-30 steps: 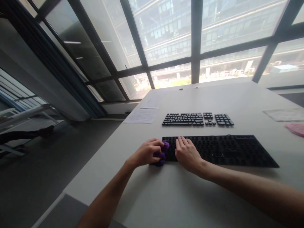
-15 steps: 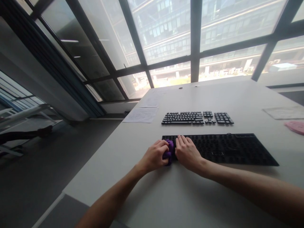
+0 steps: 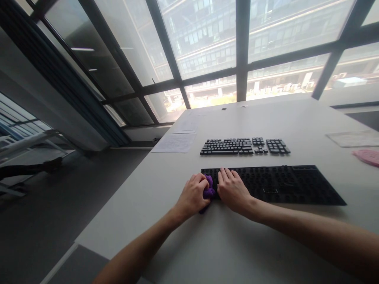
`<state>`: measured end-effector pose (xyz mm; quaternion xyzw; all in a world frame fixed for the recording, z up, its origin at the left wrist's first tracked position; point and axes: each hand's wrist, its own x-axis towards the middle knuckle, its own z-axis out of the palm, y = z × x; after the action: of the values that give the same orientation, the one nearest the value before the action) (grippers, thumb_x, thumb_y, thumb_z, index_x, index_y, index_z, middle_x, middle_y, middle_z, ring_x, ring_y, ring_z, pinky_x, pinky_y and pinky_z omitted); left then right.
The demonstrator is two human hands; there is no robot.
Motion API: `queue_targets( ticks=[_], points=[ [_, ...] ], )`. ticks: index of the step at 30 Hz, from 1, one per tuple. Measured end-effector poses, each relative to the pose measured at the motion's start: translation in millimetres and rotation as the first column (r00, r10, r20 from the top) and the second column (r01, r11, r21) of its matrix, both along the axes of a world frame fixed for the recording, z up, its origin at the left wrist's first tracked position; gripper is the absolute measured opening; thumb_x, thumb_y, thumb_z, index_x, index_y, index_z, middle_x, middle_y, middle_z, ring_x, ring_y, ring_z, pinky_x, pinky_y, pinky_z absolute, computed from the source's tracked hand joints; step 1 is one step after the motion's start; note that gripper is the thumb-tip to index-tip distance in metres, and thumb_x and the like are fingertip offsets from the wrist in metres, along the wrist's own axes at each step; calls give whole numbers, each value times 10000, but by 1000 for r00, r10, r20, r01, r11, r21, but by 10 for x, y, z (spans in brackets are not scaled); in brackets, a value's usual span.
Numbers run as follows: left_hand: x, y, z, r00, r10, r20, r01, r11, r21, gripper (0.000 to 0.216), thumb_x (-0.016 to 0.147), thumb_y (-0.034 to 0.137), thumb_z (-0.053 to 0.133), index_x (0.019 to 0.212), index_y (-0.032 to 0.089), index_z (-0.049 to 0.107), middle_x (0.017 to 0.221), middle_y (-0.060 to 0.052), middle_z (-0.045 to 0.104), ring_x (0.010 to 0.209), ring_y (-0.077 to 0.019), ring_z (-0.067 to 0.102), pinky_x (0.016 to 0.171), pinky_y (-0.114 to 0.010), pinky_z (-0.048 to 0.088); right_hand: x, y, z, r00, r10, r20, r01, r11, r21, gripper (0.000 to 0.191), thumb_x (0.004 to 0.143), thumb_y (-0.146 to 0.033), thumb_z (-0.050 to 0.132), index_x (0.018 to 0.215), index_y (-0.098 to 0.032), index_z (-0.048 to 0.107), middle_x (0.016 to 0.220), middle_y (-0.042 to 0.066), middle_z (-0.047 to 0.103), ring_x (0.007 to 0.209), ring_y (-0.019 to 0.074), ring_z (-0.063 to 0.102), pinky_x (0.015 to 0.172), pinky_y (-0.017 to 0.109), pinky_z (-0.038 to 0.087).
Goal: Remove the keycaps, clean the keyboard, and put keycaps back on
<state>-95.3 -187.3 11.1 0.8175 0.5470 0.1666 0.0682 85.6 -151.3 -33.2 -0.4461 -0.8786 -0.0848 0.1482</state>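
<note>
A crumpled purple cloth [image 3: 209, 187] is bunched in the closed fingers of my left hand [image 3: 193, 195], pressed against the left end of a black keyboard base [image 3: 296, 185]. The base lies on the white desk with its keycaps off. Just right of the cloth, my right hand [image 3: 233, 188] rests flat on the base, fingers stretched out and side by side. Behind the base, the loose keycaps [image 3: 227, 146] are laid out in keyboard order, with the number pad block [image 3: 277, 146] at their right.
Paper sheets [image 3: 174, 142] lie at the desk's left edge. A pink item [image 3: 367, 156] and a flat, pale, clear-looking sheet or bag [image 3: 353, 139] are at the far right. Large windows [image 3: 201, 39] stand beyond the white desk [image 3: 237, 244].
My left hand, with the purple cloth, has shifted slightly toward me and left along the end of the keyboard base. My right hand stays in place; the view has turned a little.
</note>
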Motion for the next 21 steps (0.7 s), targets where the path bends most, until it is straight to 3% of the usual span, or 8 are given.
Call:
queue_targets(
  ticks=[3,7,13,21],
  points=[
    [-99,1,83,998,-23,56,28,996,-88,217,630,89,657,750,203,515,978,-45,565,945,-228,541,845,-340,483,10,-2,14,1000,0,1,0,1000,-12,537,943,-229,450,1398,49,511,1450,292,483,1323,370,489,1070,488,368],
    [-169,41,75,979,130,159,-123,991,-56,157,764,215,643,760,205,486,878,-17,535,824,-187,540,770,-319,470,9,-3,17,1000,6,3,-6,1000,-17,539,949,-235,442,1400,52,508,1447,297,484,1334,378,479,1073,496,366],
    [2,44,-141,990,137,24,-137,990,-11,187,779,284,660,832,207,498,990,-58,520,948,-242,498,867,-385,444,-2,4,-8,1000,-1,-4,1,1000,-8,536,942,-221,452,1404,47,503,1453,295,478,1329,370,485,1070,491,368],
    [14,52,-161,965,259,-32,-261,956,-137,209,762,272,624,878,226,457,1061,-54,492,988,-254,469,844,-387,420,6,13,-1,1000,-1,-23,1,1000,-4,524,957,-238,439,1394,42,516,1446,298,485,1315,371,497,1058,495,372]
  ],
)
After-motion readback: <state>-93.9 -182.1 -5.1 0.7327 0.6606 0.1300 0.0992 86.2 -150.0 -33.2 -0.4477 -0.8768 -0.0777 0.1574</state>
